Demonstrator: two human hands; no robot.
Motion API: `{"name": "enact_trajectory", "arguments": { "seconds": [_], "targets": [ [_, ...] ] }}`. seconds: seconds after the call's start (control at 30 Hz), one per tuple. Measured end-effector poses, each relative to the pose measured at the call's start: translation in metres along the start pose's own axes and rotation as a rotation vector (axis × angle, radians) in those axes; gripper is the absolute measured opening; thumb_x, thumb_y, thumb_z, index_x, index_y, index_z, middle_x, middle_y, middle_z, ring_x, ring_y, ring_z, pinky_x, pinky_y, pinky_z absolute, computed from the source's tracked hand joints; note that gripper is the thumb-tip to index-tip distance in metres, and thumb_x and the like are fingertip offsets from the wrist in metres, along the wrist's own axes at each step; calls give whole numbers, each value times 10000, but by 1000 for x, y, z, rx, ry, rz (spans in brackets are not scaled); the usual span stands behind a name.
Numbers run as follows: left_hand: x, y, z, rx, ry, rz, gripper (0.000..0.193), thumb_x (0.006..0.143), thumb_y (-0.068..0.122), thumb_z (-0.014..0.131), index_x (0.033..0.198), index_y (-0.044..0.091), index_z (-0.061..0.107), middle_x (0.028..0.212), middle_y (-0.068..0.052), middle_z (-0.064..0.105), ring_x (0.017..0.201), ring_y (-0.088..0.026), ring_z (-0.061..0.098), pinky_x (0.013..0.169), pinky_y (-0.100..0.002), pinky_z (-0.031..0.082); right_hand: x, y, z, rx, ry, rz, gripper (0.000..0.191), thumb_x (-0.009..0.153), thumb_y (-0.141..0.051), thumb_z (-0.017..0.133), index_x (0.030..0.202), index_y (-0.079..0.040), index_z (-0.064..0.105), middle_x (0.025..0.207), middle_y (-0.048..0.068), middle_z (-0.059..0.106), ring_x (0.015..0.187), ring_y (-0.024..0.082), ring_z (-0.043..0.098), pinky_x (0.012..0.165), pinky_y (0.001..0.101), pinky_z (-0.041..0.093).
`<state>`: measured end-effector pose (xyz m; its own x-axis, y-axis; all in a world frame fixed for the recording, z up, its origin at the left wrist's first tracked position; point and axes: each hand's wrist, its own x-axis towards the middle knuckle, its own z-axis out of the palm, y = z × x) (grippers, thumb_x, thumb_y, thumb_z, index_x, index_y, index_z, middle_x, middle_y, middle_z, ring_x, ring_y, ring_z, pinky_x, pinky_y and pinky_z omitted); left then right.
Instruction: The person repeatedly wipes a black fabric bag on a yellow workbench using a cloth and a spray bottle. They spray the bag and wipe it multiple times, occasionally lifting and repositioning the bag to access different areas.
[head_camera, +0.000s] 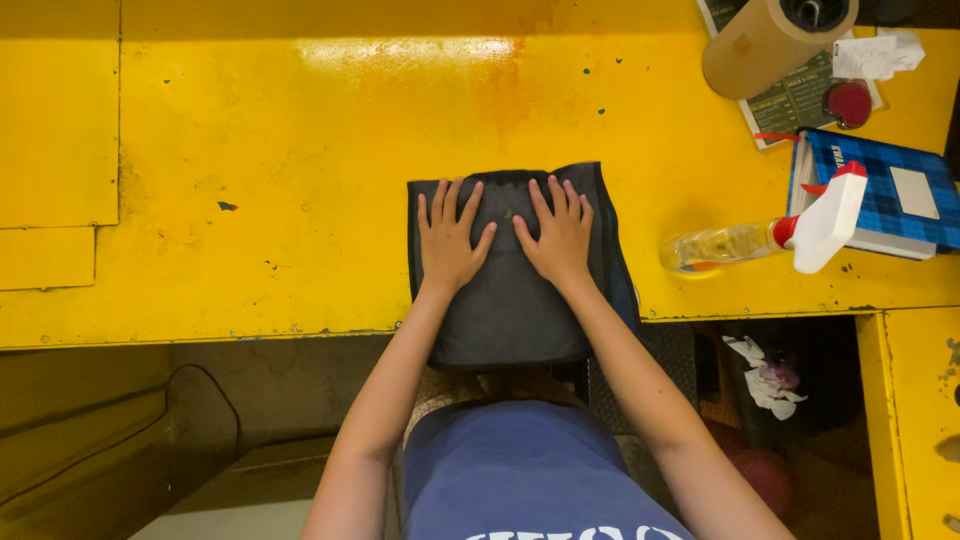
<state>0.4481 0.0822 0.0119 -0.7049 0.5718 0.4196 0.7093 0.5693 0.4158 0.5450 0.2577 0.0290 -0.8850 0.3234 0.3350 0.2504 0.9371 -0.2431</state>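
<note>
Here, left hand (447, 240), right hand (557, 234) flat on one folded dark cloth (510, 310).

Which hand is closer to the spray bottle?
The right hand. It rests flat on the dark folded cloth, on the side toward the spray bottle. The left hand lies beside it, farther away.
</note>
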Motion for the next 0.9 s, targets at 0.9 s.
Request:
{"name": "enact_trajectory", "arguments": {
  "seconds": [0.9],
  "targets": [
    [-115,72,-47,-66,-205,-61,614,971,421,604,1549,249,483,1678,-238,209,1541,-513,141,1218,-649,112,-124,-37,-40,108,-109,202,798,953,-413,620,1601,-47,332,1667,285,218,1561,425,180,1232,584,132]
  ]
}}
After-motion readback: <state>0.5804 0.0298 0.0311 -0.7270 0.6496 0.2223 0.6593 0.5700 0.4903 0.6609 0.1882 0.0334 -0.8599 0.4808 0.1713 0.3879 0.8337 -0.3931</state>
